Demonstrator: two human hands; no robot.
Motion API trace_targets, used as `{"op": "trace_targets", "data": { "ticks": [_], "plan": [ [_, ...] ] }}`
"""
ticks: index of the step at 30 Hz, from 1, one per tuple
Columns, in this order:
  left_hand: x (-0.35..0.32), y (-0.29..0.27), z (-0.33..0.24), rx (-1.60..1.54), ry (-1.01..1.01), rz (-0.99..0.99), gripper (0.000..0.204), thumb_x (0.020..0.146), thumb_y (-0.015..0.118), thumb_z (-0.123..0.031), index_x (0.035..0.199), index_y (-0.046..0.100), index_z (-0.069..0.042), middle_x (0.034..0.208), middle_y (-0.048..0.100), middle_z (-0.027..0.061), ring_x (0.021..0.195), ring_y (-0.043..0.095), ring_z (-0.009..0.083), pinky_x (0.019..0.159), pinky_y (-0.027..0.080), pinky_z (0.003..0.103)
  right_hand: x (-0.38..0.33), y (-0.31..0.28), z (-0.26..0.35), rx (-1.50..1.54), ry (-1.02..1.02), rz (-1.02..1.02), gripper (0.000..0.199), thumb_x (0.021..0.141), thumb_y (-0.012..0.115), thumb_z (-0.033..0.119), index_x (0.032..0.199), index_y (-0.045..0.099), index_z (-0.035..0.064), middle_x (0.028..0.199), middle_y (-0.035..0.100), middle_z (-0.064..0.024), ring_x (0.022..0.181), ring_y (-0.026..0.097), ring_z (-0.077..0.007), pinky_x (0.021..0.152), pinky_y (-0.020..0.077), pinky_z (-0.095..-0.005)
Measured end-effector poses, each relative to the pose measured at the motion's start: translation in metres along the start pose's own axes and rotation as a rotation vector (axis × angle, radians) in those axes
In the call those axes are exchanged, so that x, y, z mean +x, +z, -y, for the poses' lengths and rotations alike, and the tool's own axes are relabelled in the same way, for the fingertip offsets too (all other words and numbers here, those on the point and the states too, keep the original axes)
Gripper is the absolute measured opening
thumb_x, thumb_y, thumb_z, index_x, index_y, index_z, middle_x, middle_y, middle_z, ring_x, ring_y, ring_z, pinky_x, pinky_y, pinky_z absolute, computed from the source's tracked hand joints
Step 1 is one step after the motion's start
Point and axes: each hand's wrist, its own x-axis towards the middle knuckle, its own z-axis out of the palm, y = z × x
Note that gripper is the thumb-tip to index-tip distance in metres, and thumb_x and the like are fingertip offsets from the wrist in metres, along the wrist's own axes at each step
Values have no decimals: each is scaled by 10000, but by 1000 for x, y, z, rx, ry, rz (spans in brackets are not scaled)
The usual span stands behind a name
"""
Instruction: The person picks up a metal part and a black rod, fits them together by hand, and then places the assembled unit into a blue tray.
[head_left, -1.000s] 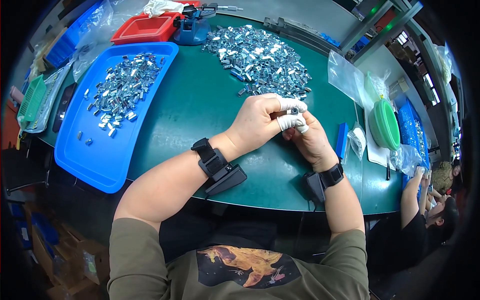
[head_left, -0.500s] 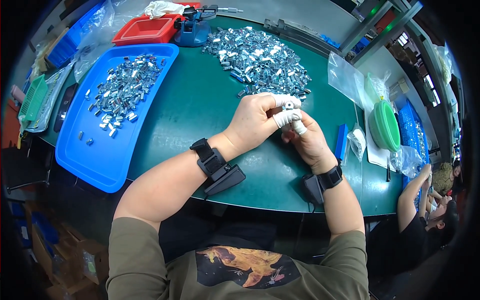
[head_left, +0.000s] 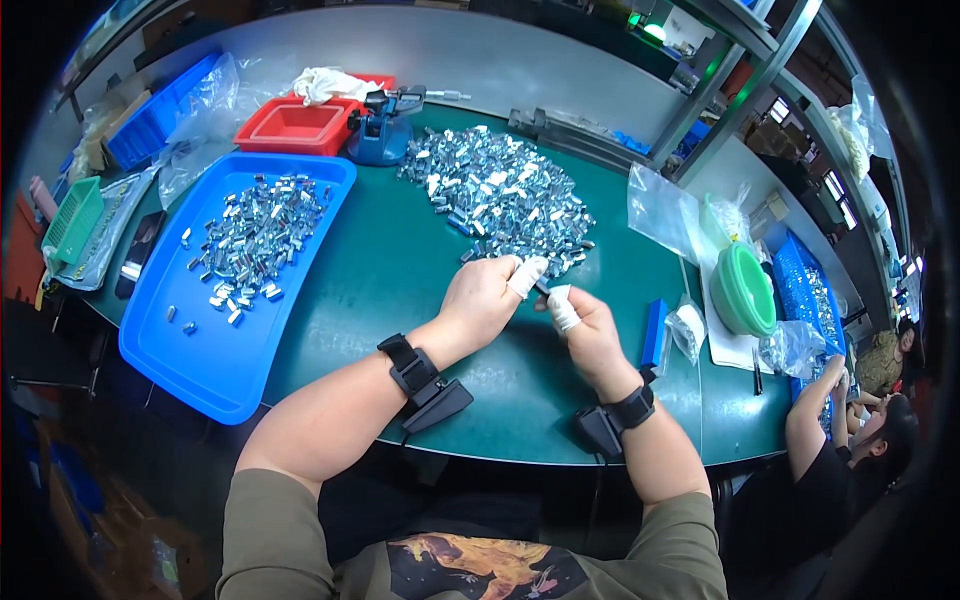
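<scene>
Close to the near edge of a pile of shiny metal hex spacers (head_left: 510, 190), my two hands meet over the green table. White finger covers wrap some fingertips on both. My left hand (head_left: 482, 302) is closed, its thumb and forefinger pinching a small metal hex spacer (head_left: 542, 286). From the other side my right hand (head_left: 597, 345) grips the same piece with thumb and forefinger, the other fingers curled in. Much of the piece is hidden by the fingertips. Left of my hands, a blue tray (head_left: 190, 370) holds more loose spacers.
A micrometer in a blue stand (head_left: 380, 138) and a red tray (head_left: 295, 128) stand at the back left. To the right are a blue block (head_left: 654, 335), plastic bags and green bowls (head_left: 742, 290). A co-worker (head_left: 850, 460) sits at the far right.
The view has tilted up, so the table sits lower in the picture. My hands have shifted slightly apart, and the spacer's holed end no longer faces up.
</scene>
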Motion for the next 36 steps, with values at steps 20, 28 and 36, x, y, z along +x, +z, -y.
{"op": "trace_targets", "data": {
  "ticks": [20, 28, 36],
  "plan": [
    [2, -2, 2, -626, -74, 161, 246, 870, 495, -260, 879, 607, -42, 680, 534, -12, 577, 432, 48, 532, 371, 205, 3, -7, 13, 734, 391, 291, 312, 890, 423, 327, 840, 514, 33, 520, 316, 36, 439, 242, -58, 379, 208, -189],
    [5, -7, -3, -841, -202, 294, 237, 848, 539, -254, 960, 606, -57, 732, 526, -38, 612, 414, 33, 574, 351, 167, -1, -7, 8, 808, 427, 370, 275, 894, 428, 296, 867, 509, 34, 574, 349, 32, 476, 266, -59, 402, 226, -176],
    [2, 1, -5, -832, -170, 126, 231, 837, 555, -254, 938, 618, -55, 765, 540, -43, 609, 391, 34, 568, 343, 166, -3, 7, 7, 427, 167, 94, 229, 892, 452, 259, 872, 519, 41, 583, 351, 56, 486, 280, -45, 436, 246, -172]
  ]
}}
